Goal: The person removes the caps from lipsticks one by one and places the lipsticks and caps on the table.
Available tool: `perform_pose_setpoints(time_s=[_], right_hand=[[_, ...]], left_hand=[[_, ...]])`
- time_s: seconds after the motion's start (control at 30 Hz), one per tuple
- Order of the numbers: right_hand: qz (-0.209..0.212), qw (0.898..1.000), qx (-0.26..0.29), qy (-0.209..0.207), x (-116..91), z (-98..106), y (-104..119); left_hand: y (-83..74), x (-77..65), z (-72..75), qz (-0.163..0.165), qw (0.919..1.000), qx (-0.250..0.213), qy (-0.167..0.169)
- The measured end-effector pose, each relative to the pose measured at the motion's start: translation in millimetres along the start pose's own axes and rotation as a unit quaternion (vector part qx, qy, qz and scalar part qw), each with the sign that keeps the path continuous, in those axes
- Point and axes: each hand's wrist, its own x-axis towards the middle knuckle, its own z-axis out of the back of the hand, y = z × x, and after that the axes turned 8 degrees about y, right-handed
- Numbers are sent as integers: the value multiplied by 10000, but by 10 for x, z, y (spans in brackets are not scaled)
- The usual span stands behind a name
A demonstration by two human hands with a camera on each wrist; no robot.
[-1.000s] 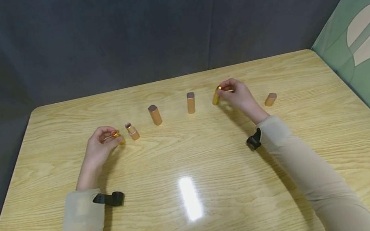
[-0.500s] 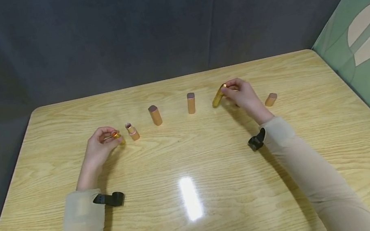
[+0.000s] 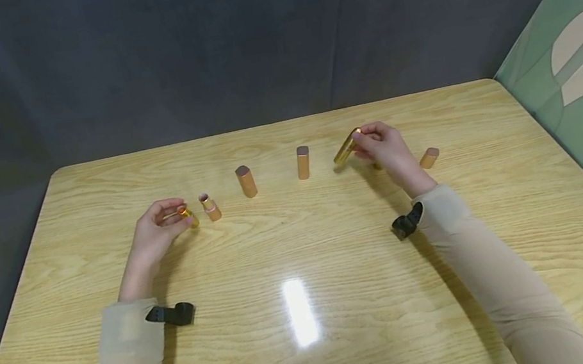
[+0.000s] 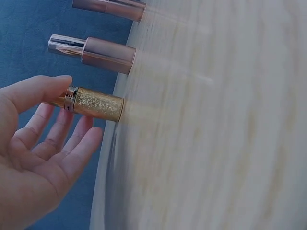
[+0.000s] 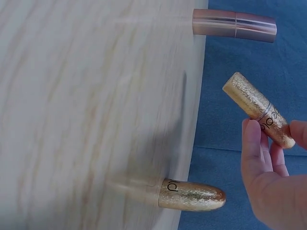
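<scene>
At the table's left, my left hand (image 3: 159, 226) pinches a glittery gold lipstick (image 4: 100, 103) between thumb and fingers. Its cap is off, and its base stands on the table. Just right of it stands an uncapped rose-gold lipstick (image 3: 210, 208), apart from the hand. My right hand (image 3: 388, 150) holds a capped gold lipstick (image 5: 256, 108) by its rounded top, tilted and raised off the table. A second gold lipstick (image 5: 192, 195) stands upright near that hand; in the head view the hand mostly hides it.
Two closed rose-gold lipsticks, a left one (image 3: 247, 182) and a right one (image 3: 302, 163), stand between the hands. A shorter rose-gold piece (image 3: 429, 158) sits beyond the right wrist. A dark curtain (image 3: 187, 57) hangs behind the wooden table (image 3: 259, 266).
My right hand has shifted slightly right, and its gold lipstick has gone from nearly upright to a stronger tilt, lifting. The gold lipstick behind that hand has come partly into sight. My left hand stays put.
</scene>
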Motion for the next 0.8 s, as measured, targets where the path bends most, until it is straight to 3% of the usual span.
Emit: perform_pose_setpoints(time_s=[0.2,0.37,0.47,0.63,0.7,0.8], right_hand=[[279,9989,368,-119,-35,4,17],[439,9970,622,-147,-57,-9,47],[480,9961,734,-127,-70,-21,71],[519,9949,865,-86,-100,-47,120],[517,9950,857,-62,-115,-57,142],[516,9952,830,0,-141,-77,174]], left_hand=[[-56,-37,27,-111,9995,-4,-279],[-138,-95,61,-321,9963,-87,-794],[-212,-127,39,-409,9909,-295,-1247],[-369,-158,-85,-735,9742,-1083,-1840],[-431,-172,-145,-899,9690,-1302,-1900],[-503,-192,-229,-1022,9712,-1257,-1746]])
